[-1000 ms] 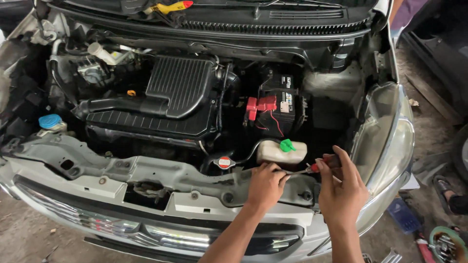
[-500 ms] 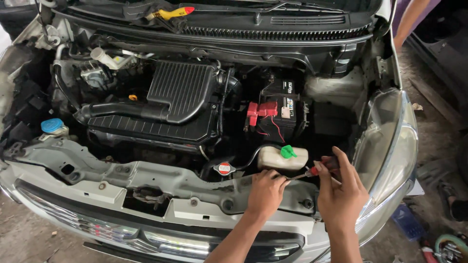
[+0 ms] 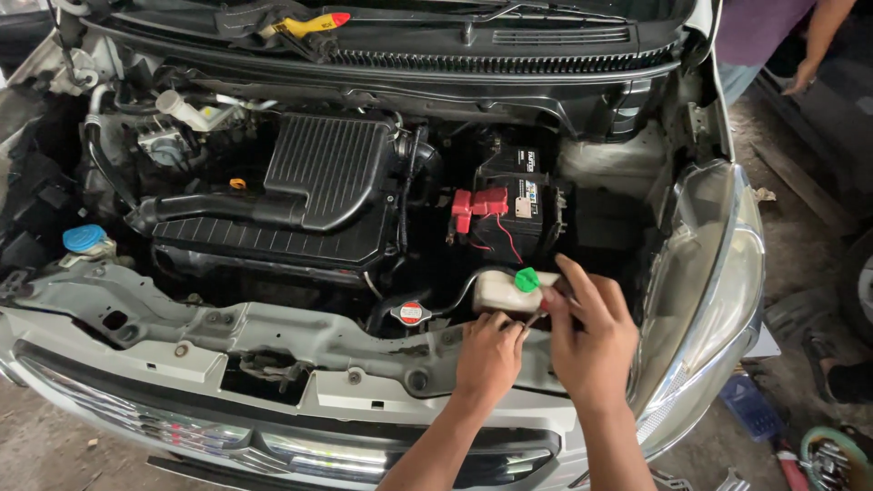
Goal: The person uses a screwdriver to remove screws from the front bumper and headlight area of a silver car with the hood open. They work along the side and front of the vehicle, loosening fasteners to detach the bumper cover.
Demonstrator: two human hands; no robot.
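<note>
Pinching with left hand [image 3: 488,357], fingers curled tight on a thin bit [image 3: 530,319]; hard to tell what it is. Right hand [image 3: 591,344] spread open, tips touching the green cap [image 3: 526,279] on the white tank [image 3: 494,292], just behind the front rail [image 3: 273,332].

Looks like small fiddly work by the tank. Next calls for steady fingers.

Round cap [image 3: 411,313] with red sticker left of the tank. Black battery [image 3: 520,218] behind, red cover [image 3: 479,203] on top. Blue cap [image 3: 85,238] far left.

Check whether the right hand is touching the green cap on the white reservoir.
Touching. The head view shows the right hand's thumb tip pressed against the green cap on the white reservoir, with no gap visible.
</note>
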